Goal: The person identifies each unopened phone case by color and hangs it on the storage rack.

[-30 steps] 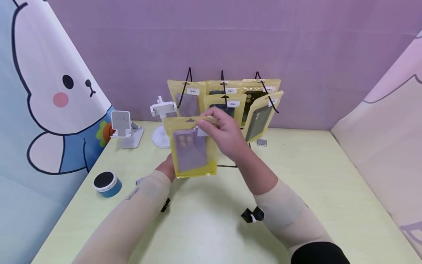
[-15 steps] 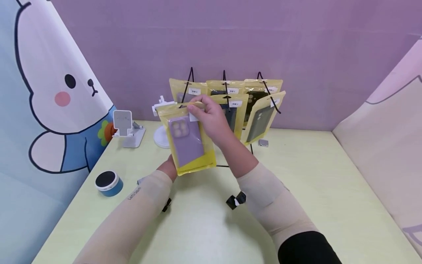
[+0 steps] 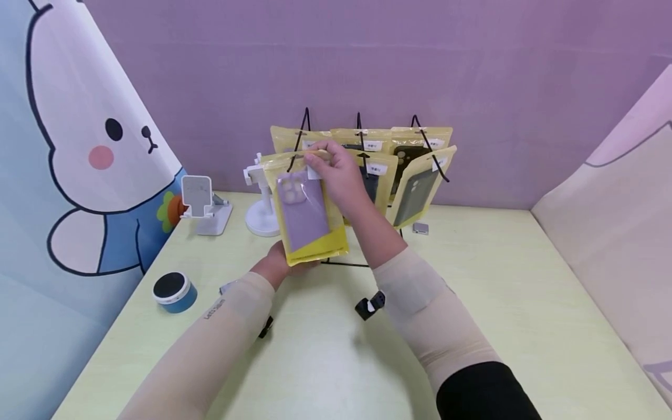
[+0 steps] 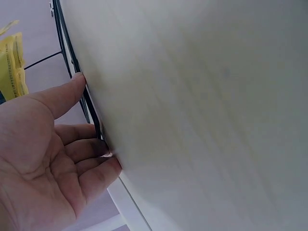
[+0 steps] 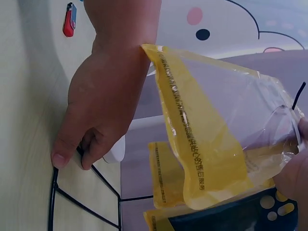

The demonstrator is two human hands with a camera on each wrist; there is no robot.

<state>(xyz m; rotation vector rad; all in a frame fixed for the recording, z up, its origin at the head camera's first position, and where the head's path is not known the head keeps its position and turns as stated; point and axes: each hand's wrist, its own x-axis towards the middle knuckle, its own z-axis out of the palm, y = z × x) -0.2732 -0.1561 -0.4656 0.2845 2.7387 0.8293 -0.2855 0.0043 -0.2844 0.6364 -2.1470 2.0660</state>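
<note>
My right hand [image 3: 341,181] pinches the top edge of a clear-and-yellow pouch [image 3: 320,248] with a purple phone case [image 3: 305,219] inside. The pouch's top overlaps the tip of the left black hook [image 3: 297,140] in the head view. Low behind the pouch, my left hand [image 3: 275,265] is partly hidden. In the left wrist view, the thumb and curled fingers of my left hand [image 4: 43,159] grip the base wire of a black display rack [image 4: 65,36]. The right wrist view also has that hand [image 5: 103,106] at the rack's corner, beside the pouch [image 5: 211,154].
Several pouched phone cases hang on the rack, among them a tilted one [image 3: 422,189] at right. Two white phone stands, a square one [image 3: 196,197] and a round-based one [image 3: 261,219], stand left. A blue tub [image 3: 175,296] sits nearer, and a small grey piece [image 3: 420,228] lies right.
My right hand has lifted the pouch and brought it forward to the left hook, then shifted it slightly right. The left hand stays low at the rack's base.
</note>
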